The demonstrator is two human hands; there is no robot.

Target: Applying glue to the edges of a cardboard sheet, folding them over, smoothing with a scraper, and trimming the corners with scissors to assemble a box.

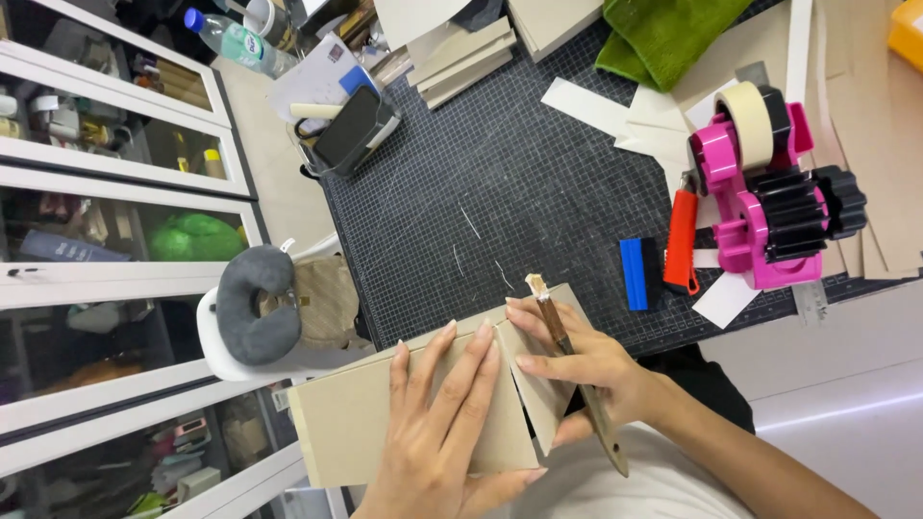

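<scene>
A grey-brown cardboard sheet (336,423) lies at the near edge of a dark cutting mat (481,192). My left hand (442,413) rests flat on it, fingers spread and pressing down. A second, angled cardboard flap (540,399) meets the sheet beside those fingers. My right hand (577,370) lies on this flap and grips a wooden-handled brush (556,327). The brush's pale tip points away from me over the flap's far corner.
A pink tape dispenser (760,202) with a masking tape roll (750,120), a red-handled knife (681,240) and a blue scraper (635,274) sit at the right. Farther off are a green cloth (663,34), stacked boards (461,53), a phone (348,127), a bottle (231,38), and a neck pillow (252,306) at the left.
</scene>
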